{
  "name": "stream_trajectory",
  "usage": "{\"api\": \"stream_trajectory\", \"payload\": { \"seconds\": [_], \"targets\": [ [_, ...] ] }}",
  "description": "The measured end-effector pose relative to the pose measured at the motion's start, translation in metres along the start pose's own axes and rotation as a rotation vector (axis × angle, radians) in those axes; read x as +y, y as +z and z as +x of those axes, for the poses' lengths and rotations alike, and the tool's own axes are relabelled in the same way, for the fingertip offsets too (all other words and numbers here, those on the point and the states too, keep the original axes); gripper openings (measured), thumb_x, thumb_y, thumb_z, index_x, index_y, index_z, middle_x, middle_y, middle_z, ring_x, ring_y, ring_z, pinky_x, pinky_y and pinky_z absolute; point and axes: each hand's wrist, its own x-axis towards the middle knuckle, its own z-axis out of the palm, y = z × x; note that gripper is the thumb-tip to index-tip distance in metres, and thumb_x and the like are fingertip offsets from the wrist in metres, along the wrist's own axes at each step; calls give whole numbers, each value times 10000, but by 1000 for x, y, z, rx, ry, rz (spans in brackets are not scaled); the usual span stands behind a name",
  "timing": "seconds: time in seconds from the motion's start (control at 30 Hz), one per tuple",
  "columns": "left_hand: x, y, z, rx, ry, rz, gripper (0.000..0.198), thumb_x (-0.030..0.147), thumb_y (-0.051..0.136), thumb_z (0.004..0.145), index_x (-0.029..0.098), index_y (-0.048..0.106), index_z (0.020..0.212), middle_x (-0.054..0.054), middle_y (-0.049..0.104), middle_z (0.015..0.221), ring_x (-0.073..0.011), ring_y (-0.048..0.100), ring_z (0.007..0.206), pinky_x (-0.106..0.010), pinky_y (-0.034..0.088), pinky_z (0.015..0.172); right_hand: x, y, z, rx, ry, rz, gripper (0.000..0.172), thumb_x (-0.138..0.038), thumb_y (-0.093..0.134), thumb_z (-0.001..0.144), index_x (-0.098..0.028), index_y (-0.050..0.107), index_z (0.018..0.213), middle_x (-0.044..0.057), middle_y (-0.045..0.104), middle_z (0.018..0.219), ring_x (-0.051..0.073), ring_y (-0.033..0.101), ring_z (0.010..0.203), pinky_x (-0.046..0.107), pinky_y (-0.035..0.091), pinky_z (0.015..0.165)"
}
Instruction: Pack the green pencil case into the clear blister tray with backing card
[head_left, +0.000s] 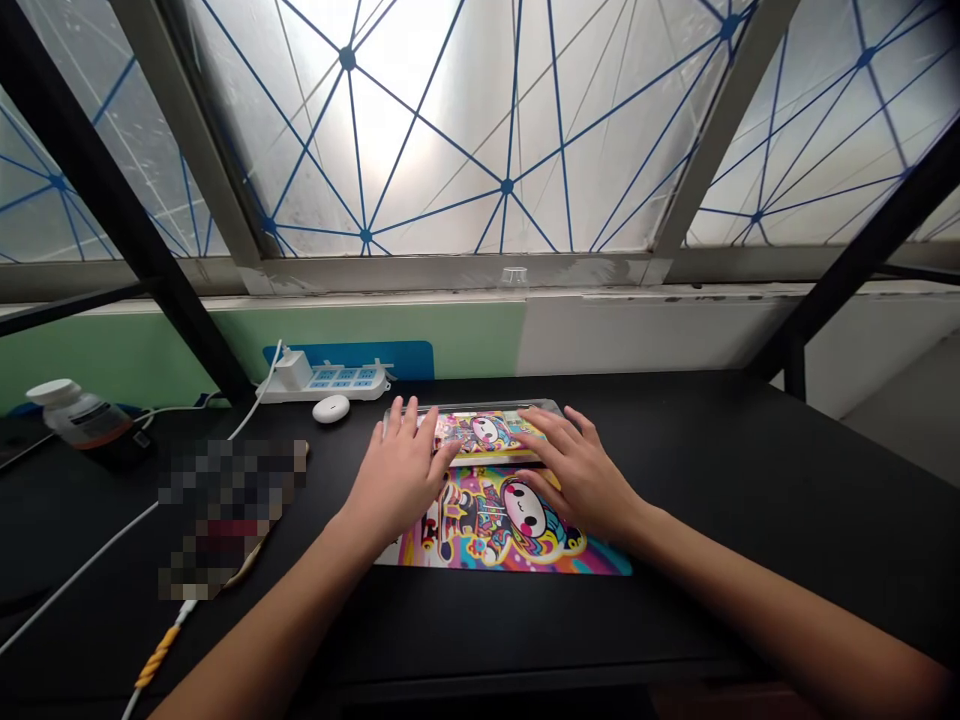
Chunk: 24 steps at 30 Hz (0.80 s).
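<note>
A colourful sheet [487, 520] printed with a cartoon character lies flat on the black desk in front of me. Just behind it is a flat, clear-edged box [480, 432] with a similar cartoon print on top. My left hand [405, 465] rests over the left end of the box, fingers stretched out and thumb pointing inward. Over the right end lies my right hand [581, 470], its fingers spread across the box's edge and the sheet's upper right corner. Neither hand is wrapped round anything. Parts of both printed things are hidden under my hands.
A phone-like slab [232, 520], blurred out, lies left with a white cable [156, 660] plugged in. Behind are a power strip [337, 380], a round white case [331, 409] and a tilted bottle [82, 420]. Black frame bars [127, 200] slant at both sides, before a window.
</note>
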Motion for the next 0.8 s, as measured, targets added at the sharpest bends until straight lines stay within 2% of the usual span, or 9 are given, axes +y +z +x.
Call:
{"api": "stream_trajectory", "payload": {
  "seconds": [0.07,0.13,0.2,0.3,0.37,0.43,0.5,0.63,0.8],
  "targets": [
    [10,-1,12,-44,36,-107,722,615,206,1006,161,272,1563,-149,193,1636,-327,80,1520,-542,247,1168,-13,-5,-2,-20,-74,128,325,-381,467,995,-181,644,1180,158,669,1222,285,598,1156,502,407,1032],
    [18,2,25,-94,60,-170,731,624,210,1000,174,228,1575,-147,178,1640,-337,65,1519,-563,227,1168,-25,-7,-5,-134,-105,258,371,-448,509,966,-184,640,1192,140,686,1138,280,614,1083,459,467,963],
    [23,11,39,-113,63,-168,735,628,235,992,175,242,1570,-156,186,1636,-361,75,1515,-606,198,1161,-33,-7,-8,-269,-68,345,576,-582,561,902,-172,583,1307,159,641,1257,315,563,1184,480,447,1008],
    [19,26,54,-84,91,-90,716,622,264,986,164,340,1531,-162,246,1619,-377,135,1507,-629,156,1163,-33,-7,-12,-414,36,385,887,-740,569,808,-161,437,1466,186,452,1507,372,393,1380,549,317,1126],
    [10,32,59,-55,99,-48,702,619,262,985,174,372,1518,-147,273,1615,-365,171,1504,-607,151,1173,-29,-9,-14,-472,68,392,967,-779,557,785,-169,369,1511,182,364,1571,383,333,1421,566,260,1152],
    [-2,33,61,-43,85,-25,705,624,246,985,184,373,1521,-135,282,1615,-355,189,1501,-593,163,1175,-25,-11,-14,-475,77,401,1003,-796,582,751,-172,370,1508,182,368,1567,387,341,1411,558,267,1147],
    [-11,31,60,-45,65,-14,713,630,236,983,186,370,1525,-132,278,1616,-353,189,1502,-592,172,1173,-24,-12,-12,-421,114,401,900,-763,596,772,-162,459,1429,191,469,1479,373,424,1335,524,346,1093],
    [-18,26,58,-54,49,-21,650,615,272,985,277,361,1532,-110,272,1622,-367,183,1500,-607,167,1165,-24,-6,-9,-309,238,303,435,-592,516,928,-183,595,1052,130,643,1049,282,564,968,442,462,852],
    [-18,17,57,-107,58,-74,586,622,325,970,371,423,1490,-79,279,1624,-385,168,1499,-623,172,1153,-26,-5,-9,-269,266,211,332,-540,538,924,-223,500,834,61,609,827,229,547,763,374,428,706]
  ]
}}
